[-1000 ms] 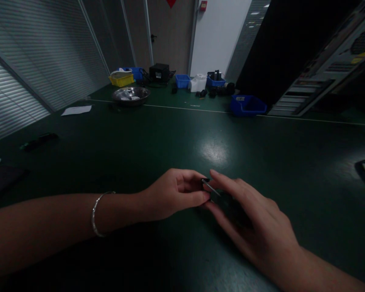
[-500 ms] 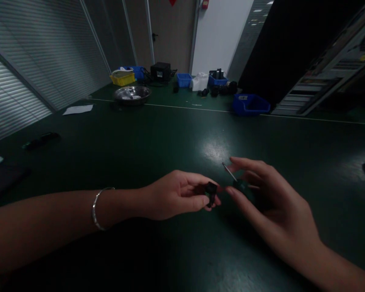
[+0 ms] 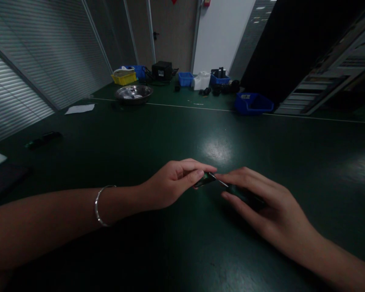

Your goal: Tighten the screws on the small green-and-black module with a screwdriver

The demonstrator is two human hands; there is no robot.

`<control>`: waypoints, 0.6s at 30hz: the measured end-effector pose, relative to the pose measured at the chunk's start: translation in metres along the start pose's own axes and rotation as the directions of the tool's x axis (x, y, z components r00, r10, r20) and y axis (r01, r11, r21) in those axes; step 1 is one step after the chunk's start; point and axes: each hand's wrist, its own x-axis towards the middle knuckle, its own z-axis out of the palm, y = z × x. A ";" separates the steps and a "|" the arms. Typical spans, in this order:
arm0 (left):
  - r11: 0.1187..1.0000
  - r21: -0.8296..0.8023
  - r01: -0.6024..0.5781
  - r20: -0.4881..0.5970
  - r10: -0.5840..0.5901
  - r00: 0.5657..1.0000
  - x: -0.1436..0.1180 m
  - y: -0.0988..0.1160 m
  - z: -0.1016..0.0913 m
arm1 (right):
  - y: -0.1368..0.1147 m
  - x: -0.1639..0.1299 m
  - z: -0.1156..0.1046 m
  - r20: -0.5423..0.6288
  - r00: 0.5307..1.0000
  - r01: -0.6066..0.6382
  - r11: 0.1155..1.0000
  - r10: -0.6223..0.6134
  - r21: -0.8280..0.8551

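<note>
- While the smooth dark green table [image 3: 176, 134] shows a dull glare patch, the left hand [image 3: 170, 184] pinches a small black part [image 3: 204, 179] between thumb and curled fingers, just above the tabletop.
- That part looks flat and blocky, with a faint green glint; finer detail is too dark to tell.
- Its long axis runs left to right, its free end toward the right hand [image 3: 261, 202].
- Fingers of the right hand are loosely closed around a dark-handled screwdriver [image 3: 241, 192], whose thin metal tip points left, touching the part.
</note>
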 end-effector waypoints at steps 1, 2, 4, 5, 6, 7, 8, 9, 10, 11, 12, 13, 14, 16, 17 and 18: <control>1.000 -0.011 -0.019 0.009 0.019 1.000 0.000 0.000 0.000 | 0.000 0.000 0.001 0.003 1.000 0.000 1.000 0.000 0.006; 0.998 -0.046 -0.035 0.023 0.036 0.999 0.000 -0.001 0.001 | 0.001 0.000 0.001 0.006 1.000 0.000 1.000 0.000 0.011; 0.989 -0.137 -0.059 0.050 0.066 0.997 0.000 -0.003 0.002 | 0.000 0.000 0.001 0.007 1.000 -0.003 1.000 0.003 0.014; 0.984 -0.168 -0.063 0.060 0.074 0.995 0.000 -0.003 0.003 | 0.000 0.000 0.001 0.008 1.000 -0.006 1.000 0.005 0.017; 0.981 -0.183 -0.062 0.067 0.075 0.995 0.000 -0.004 0.003 | -0.001 0.000 0.001 0.009 1.000 -0.007 1.000 0.007 0.021; 0.982 -0.183 -0.056 0.067 0.070 0.995 0.000 -0.005 0.003 | -0.001 0.000 0.001 0.008 1.000 -0.009 1.000 0.009 0.024; 0.984 -0.172 -0.049 0.056 0.060 0.997 -0.001 -0.005 0.003 | -0.002 0.000 0.000 0.007 1.000 -0.010 1.000 0.010 0.027; 0.987 -0.153 -0.042 0.037 0.048 0.998 -0.001 -0.005 0.002 | -0.002 0.000 0.000 0.004 1.000 -0.008 1.000 0.008 0.030; 0.991 -0.127 -0.035 0.014 0.037 0.999 -0.001 -0.005 0.002 | -0.002 0.000 0.000 -0.001 1.000 -0.006 0.999 0.006 0.031; 0.995 -0.099 -0.029 -0.012 0.028 1.000 -0.001 -0.005 0.002 | -0.002 -0.001 -0.001 -0.005 1.000 -0.004 0.999 0.005 0.031; 0.997 -0.074 -0.026 -0.035 0.023 0.999 -0.001 -0.004 0.001 | -0.001 -0.001 -0.001 -0.008 1.000 -0.004 1.000 0.004 0.029; 0.998 -0.056 -0.022 -0.053 0.019 0.998 -0.001 -0.004 0.001 | -0.001 -0.001 -0.001 -0.010 1.000 -0.003 1.000 0.003 0.027; 0.999 -0.045 -0.019 -0.063 0.016 0.998 -0.002 -0.003 0.001 | -0.001 -0.002 -0.001 -0.013 1.000 0.001 1.000 -0.001 0.026; 0.999 -0.025 -0.027 -0.074 0.025 0.997 -0.002 -0.003 0.001 | -0.001 -0.002 -0.001 -0.017 1.000 0.006 1.000 -0.006 0.024; 0.999 -0.008 -0.037 -0.079 0.036 0.996 -0.003 -0.002 0.001 | -0.001 -0.002 -0.001 -0.017 1.000 0.009 1.000 -0.009 0.023; 0.999 0.013 -0.047 -0.082 0.048 0.995 -0.003 -0.002 0.002 | -0.001 -0.002 -0.001 -0.018 1.000 0.009 1.000 -0.008 0.021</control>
